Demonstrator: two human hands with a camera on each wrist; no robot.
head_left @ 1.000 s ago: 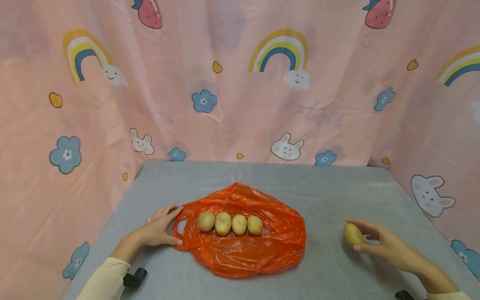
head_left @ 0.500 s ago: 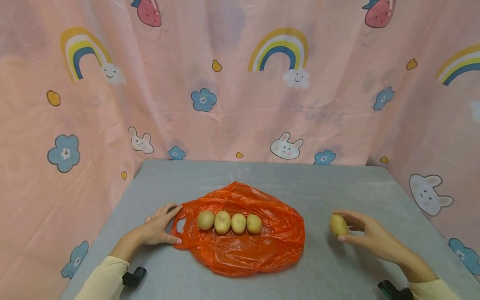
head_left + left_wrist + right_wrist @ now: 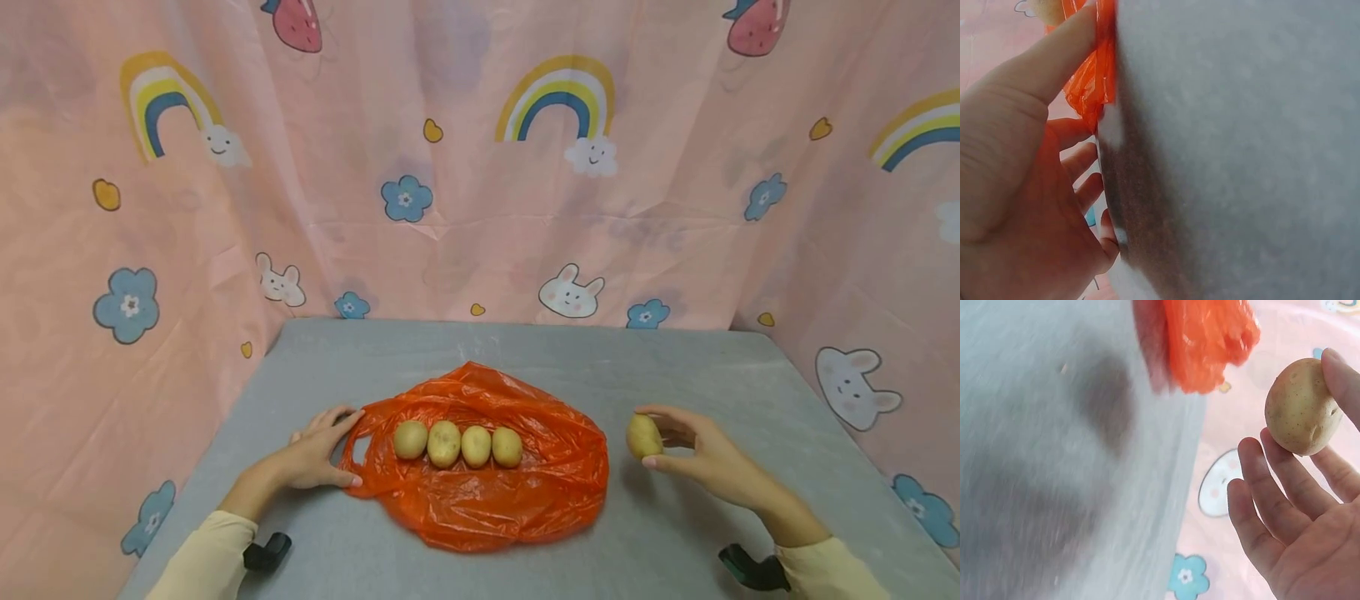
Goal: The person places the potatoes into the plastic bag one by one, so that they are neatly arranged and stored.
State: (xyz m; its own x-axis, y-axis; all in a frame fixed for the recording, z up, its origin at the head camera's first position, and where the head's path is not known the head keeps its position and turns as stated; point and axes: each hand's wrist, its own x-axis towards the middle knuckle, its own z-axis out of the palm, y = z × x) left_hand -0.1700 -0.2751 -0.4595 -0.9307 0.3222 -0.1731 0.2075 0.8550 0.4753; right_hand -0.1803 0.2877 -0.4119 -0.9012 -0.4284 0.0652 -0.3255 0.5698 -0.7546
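Note:
An orange plastic bag (image 3: 517,517) lies spread on the grey table. Several potatoes (image 3: 444,443) sit side by side in a row on top of it. My left hand (image 3: 318,454) rests at the bag's left end, thumb and fingertips spread on its two handle straps. In the left wrist view, the thumb lies over the orange plastic (image 3: 1088,81) and the other fingers touch the tabletop. Off the bag's right edge, my right hand (image 3: 693,446) pinches a single potato (image 3: 643,436) between thumb and fingers, above the table. The right wrist view shows that potato (image 3: 1302,406) with the lower fingers extended.
The grey table (image 3: 675,358) reaches back to a pink printed curtain (image 3: 480,233), which also stands along the left and right sides. Black wrist mounts (image 3: 752,568) stick out beside both forearms.
My right hand has carried its potato leftward across the table toward the bag. The left hand, the bag and the row of potatoes have stayed in place.

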